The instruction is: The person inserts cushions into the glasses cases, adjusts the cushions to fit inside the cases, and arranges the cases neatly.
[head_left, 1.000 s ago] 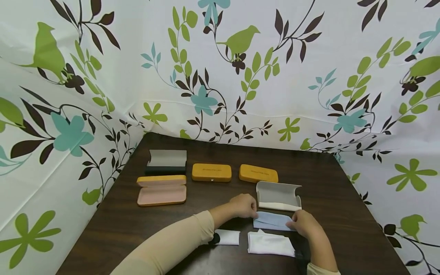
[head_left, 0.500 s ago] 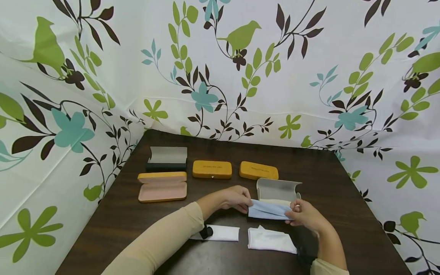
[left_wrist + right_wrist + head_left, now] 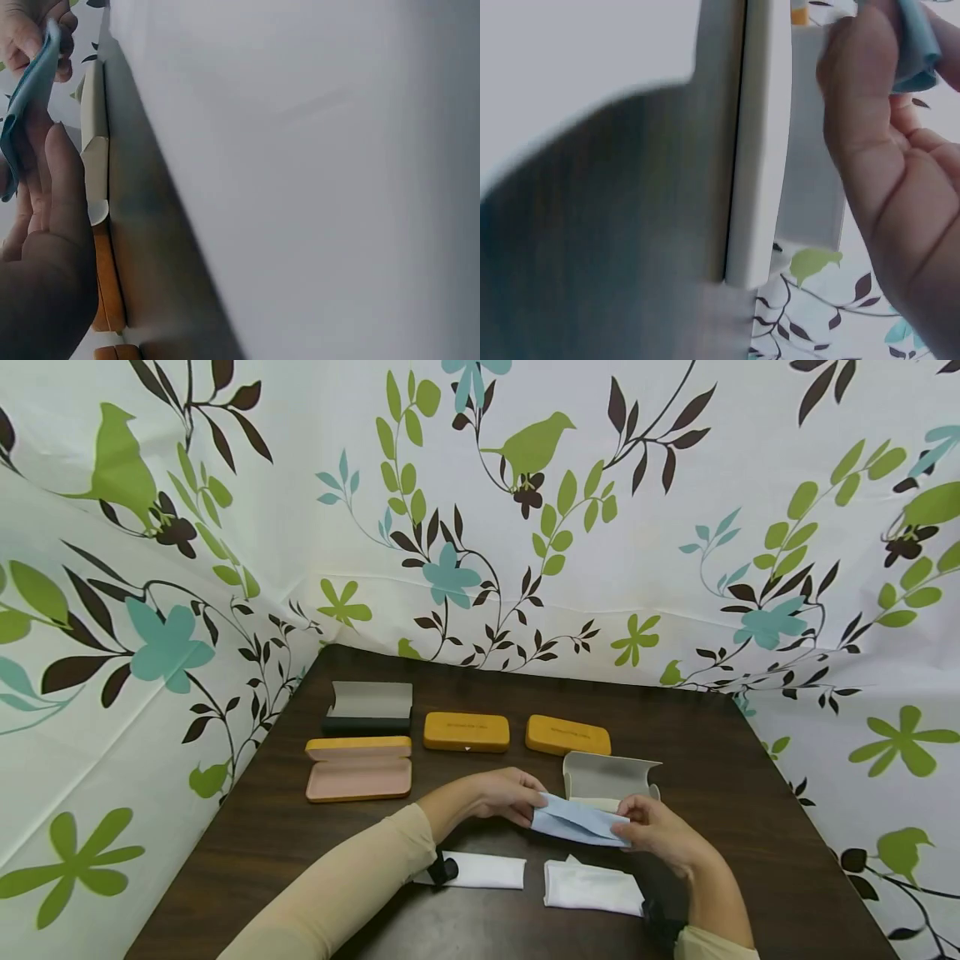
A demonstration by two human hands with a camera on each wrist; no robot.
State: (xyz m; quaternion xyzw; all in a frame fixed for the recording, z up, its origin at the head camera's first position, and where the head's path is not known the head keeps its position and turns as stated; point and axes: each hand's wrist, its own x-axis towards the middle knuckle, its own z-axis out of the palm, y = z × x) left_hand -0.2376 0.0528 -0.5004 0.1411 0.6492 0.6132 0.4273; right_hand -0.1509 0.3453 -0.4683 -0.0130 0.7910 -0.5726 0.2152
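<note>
A folded light blue cloth (image 3: 577,820) is held off the table between both hands. My left hand (image 3: 506,795) pinches its left end, and my right hand (image 3: 663,831) pinches the right end. In the left wrist view the cloth (image 3: 34,86) appears edge-on, with its layers slightly apart. The right wrist view catches a rolled-looking end of the cloth (image 3: 919,49) by the fingers. Just behind the hands stands an open white case (image 3: 611,775) with a grey inside; cloth and right hand cover part of its front.
Two white folded cloths (image 3: 483,870) (image 3: 592,887) lie nearer the table's front. Two yellow cases (image 3: 467,732) (image 3: 567,737) sit closed farther back. At left are an open yellow case (image 3: 360,778) with pink lining and an open dark case (image 3: 367,724). Patterned curtain (image 3: 480,527) borders the table.
Both hands have lifted the blue cloth from the table and drawn it slightly left. It now tilts down toward the right hand, and its fold gapes a little. The cases stay put.
</note>
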